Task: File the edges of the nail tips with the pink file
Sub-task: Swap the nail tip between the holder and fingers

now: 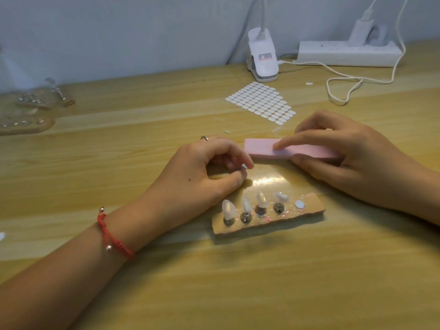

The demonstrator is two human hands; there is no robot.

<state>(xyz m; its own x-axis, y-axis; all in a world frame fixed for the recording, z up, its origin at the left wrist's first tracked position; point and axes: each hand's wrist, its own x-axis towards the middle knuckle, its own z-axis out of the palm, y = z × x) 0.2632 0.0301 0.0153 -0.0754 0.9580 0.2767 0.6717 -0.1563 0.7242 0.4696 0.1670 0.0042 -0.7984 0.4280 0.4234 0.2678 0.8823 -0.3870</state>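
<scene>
My right hand (352,158) grips the pink file (259,146), a flat block held level, with the index finger along its top and the thumb beneath. My left hand (202,172) pinches a small nail tip on its metal stand (243,167) between thumb and fingers, just left of the file's end. In front of both hands lies a wooden holder strip (307,210) carrying several clear nail tips (229,209) on metal stands, plus one bare round spot at its right end.
A sheet of white adhesive tabs (262,101) lies behind the hands. A white clip lamp (263,58), a power strip (347,53) and a looping cable (345,91) sit at the back right. More holder strips in clear packets (28,110) rest far left.
</scene>
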